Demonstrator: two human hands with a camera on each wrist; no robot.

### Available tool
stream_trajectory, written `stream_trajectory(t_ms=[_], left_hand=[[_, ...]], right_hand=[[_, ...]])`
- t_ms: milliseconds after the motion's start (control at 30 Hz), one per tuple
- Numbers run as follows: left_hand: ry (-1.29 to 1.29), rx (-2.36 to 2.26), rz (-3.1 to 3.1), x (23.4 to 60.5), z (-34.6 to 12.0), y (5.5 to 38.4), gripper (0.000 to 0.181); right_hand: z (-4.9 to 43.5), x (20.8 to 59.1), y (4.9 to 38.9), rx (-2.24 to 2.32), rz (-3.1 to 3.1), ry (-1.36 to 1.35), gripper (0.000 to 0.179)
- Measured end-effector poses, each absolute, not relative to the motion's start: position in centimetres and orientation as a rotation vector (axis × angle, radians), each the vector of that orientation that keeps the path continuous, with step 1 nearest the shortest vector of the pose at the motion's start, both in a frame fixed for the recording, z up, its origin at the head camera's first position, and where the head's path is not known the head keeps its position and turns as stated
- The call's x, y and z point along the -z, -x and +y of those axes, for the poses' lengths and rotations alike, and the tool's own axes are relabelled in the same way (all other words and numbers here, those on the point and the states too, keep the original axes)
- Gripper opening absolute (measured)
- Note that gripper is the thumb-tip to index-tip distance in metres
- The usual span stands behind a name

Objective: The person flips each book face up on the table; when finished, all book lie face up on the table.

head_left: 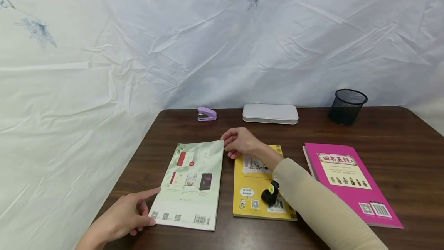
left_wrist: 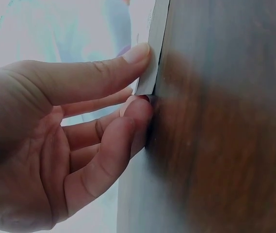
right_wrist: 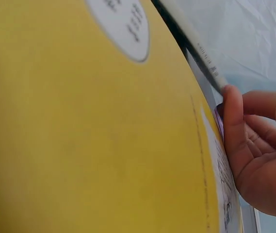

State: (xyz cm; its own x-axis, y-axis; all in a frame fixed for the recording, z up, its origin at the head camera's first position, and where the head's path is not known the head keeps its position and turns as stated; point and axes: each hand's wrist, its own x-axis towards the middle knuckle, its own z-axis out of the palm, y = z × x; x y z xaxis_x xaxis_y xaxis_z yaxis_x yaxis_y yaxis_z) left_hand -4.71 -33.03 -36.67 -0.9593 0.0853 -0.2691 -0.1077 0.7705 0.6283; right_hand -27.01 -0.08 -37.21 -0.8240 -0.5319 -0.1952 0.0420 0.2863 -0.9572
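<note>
A pale green book (head_left: pixel 187 188), with pictures, small codes and a barcode on its cover, is at the left of the brown table. At its lower left corner, my left hand (head_left: pixel 126 215) holds on with thumb and fingers, the index finger stretched along the left edge. The left wrist view shows that thumb (left_wrist: pixel 138 53) against the book's edge. My right hand (head_left: pixel 241 142) pinches the upper right corner; in the right wrist view the thumb (right_wrist: pixel 232 107) touches that corner. The right forearm crosses a yellow book (head_left: pixel 248 182), hiding part of it.
A pink book (head_left: pixel 350 182) lies to the right. Along the back of the table (head_left: pixel 402 157) stand a purple stapler (head_left: pixel 207 114), a white case (head_left: pixel 270 113) and a black mesh pen holder (head_left: pixel 347 107). White cloth (head_left: pixel 243 49) hangs behind and at the left.
</note>
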Motion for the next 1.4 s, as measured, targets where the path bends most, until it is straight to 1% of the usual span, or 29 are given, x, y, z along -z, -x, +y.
stream_trajectory(t_ms=[133, 233, 367, 833, 1167, 1400], left_hand=[[0.010, -0.986, 2.676, 36.59, -33.04, 4.79, 0.085], [0.006, -0.998, 2.664, 36.49, -33.08, 4.83, 0.085], [-0.010, -1.010, 2.650, 36.53, -33.25, 4.87, 0.084], [-0.054, -1.051, 2.622, 36.55, -33.63, 4.84, 0.085], [-0.059, -1.041, 2.624, 36.59, -33.67, 4.92, 0.085], [-0.063, -1.026, 2.622, 36.55, -33.67, 4.86, 0.092]], right_hand=[[0.11, 37.14, 27.00, 1.587, 2.085, 0.516, 0.033], [0.18, 37.17, 26.99, 1.568, 2.114, 0.551, 0.032], [0.26, 37.28, 27.00, 1.553, 2.133, 0.548, 0.029], [0.24, 37.81, 27.32, 1.577, 2.132, 0.542, 0.029], [0.30, 37.61, 27.29, 1.621, 2.042, 0.549, 0.033], [0.52, 37.64, 27.39, 1.621, 2.016, 0.568, 0.034]])
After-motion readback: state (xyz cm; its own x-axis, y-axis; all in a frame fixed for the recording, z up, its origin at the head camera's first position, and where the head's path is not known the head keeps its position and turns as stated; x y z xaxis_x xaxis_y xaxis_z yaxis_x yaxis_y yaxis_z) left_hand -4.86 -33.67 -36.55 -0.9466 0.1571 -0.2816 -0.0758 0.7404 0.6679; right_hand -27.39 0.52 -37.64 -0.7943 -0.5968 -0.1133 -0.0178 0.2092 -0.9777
